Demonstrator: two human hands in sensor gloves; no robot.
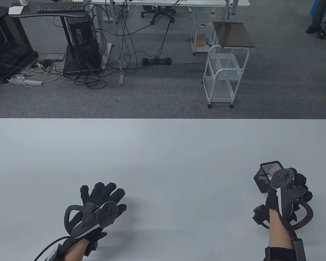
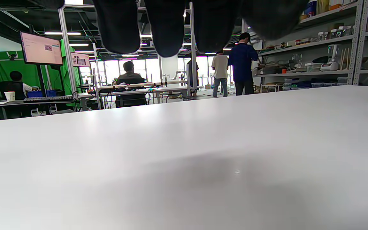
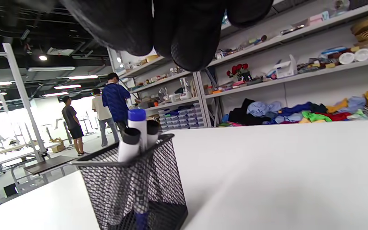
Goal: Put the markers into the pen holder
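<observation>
A black mesh pen holder (image 1: 266, 175) stands at the table's right side, partly behind my right hand's tracker. In the right wrist view the holder (image 3: 136, 188) holds three white markers: one with a blue cap (image 3: 137, 123) and two with black caps (image 3: 130, 140). My right hand (image 1: 298, 190) hovers just right of the holder, fingers curled, holding nothing that I can see. My left hand (image 1: 104, 194) rests flat on the table at the lower left, fingers spread and empty. Its fingertips (image 2: 166, 28) hang at the top of the left wrist view.
The white table (image 1: 163, 152) stretches wide between my hands. Its far edge runs across the middle of the table view. Beyond it stand a white wire cart (image 1: 224, 74) and desks with cables on grey carpet.
</observation>
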